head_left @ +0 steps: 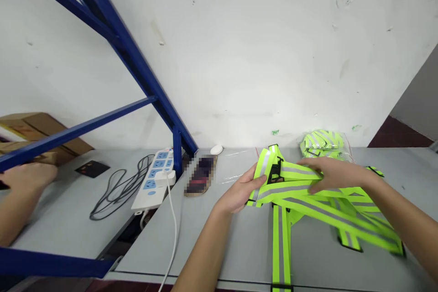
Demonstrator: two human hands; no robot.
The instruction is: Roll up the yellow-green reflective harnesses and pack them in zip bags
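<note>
A neon yellow-green reflective strap vest (301, 189) with silver stripes lies bunched on the grey table. My left hand (241, 191) grips its folded strap end, thumb on top, beside a black plastic buckle (275, 171). Over the upper straps, my right hand (337, 175) has its thumb and fingers closed around the band. One strap hangs toward the table's front edge, and others spread out under my right forearm. Behind my right hand, against the wall, sits a clear bag of folded reflective vests (323, 141).
A white power strip (153, 180) with a plugged-in charger and white cable stands left, by a blue metal frame (137, 64). A blurred-out flat object (201, 175) and a white round item (216, 149) lie near the wall. At far left are another person's hand (32, 175) and cardboard boxes (44, 130).
</note>
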